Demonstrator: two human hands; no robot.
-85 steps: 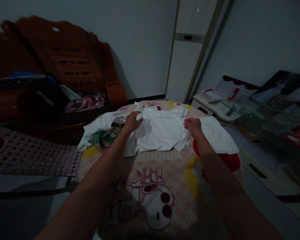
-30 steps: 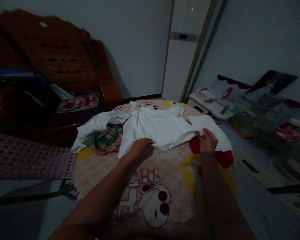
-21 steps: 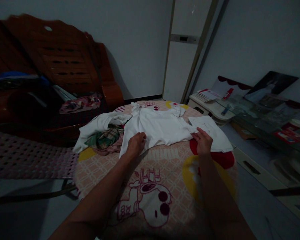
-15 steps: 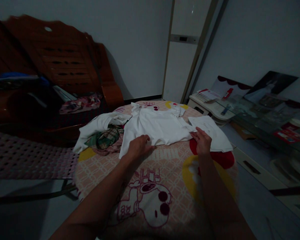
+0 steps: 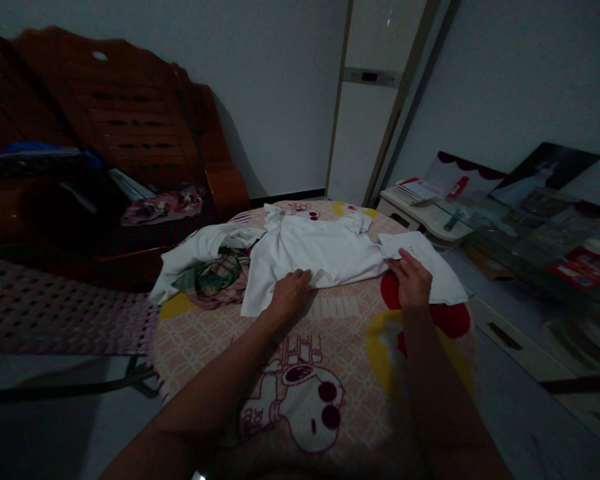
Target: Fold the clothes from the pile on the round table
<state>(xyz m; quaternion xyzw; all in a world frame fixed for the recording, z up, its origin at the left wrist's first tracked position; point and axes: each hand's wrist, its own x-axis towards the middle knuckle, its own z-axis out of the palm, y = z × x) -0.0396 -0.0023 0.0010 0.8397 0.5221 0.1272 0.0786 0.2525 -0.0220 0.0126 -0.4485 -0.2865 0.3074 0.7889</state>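
A white T-shirt lies spread on the round table, its sleeves toward the far side. My left hand is on the shirt's near edge, with fingers curled and pinching the cloth. At the shirt's right corner, my right hand grips the fabric between thumb and fingers. Just beyond that hand rests a folded white garment. Left of the shirt sits a heap of clothes, with a white garment partly over a green plaid cloth.
The table wears a patterned cloth with a cartoon dog. A wooden sofa holding clothes stands at the back left, beside a woven chair. On the right are a glass shelf and a low cabinet.
My left hand has shifted slightly right along the shirt's near edge. My right hand has moved a little to the right, still at the corner. The view has turned slightly.
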